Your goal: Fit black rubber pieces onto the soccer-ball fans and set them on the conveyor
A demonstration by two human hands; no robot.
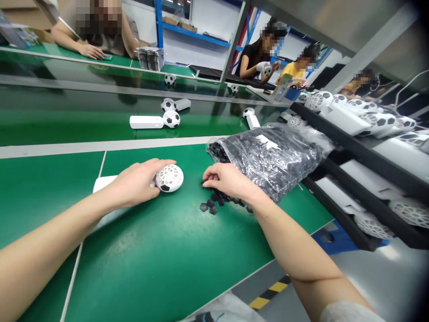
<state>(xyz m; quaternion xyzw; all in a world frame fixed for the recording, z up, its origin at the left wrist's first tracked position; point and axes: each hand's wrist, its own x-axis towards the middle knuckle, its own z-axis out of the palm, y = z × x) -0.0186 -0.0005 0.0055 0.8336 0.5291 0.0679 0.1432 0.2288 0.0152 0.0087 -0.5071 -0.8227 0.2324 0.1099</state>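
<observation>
Fingers of my left hand [142, 181] are wrapped round a white device [170, 178] with a ball-shaped, lattice-patterned head and a long white handle lying on the green table [144, 255]. One black patch shows low on the ball. My right hand [219, 179] pinches a small black piece at its fingertips, just right of the ball. Beneath and beside it lies a loose pile of black pentagon pieces [213, 209]. Behind my right hand rests a clear plastic bag [268, 156] filled with more black pieces, its open end toward the left.
Finished-looking ball devices [147, 122] lie on the shiny green belt [83, 120] beyond the table. At the right, black racks [355, 197] hold many white devices. Several people sit across the belt and farther right.
</observation>
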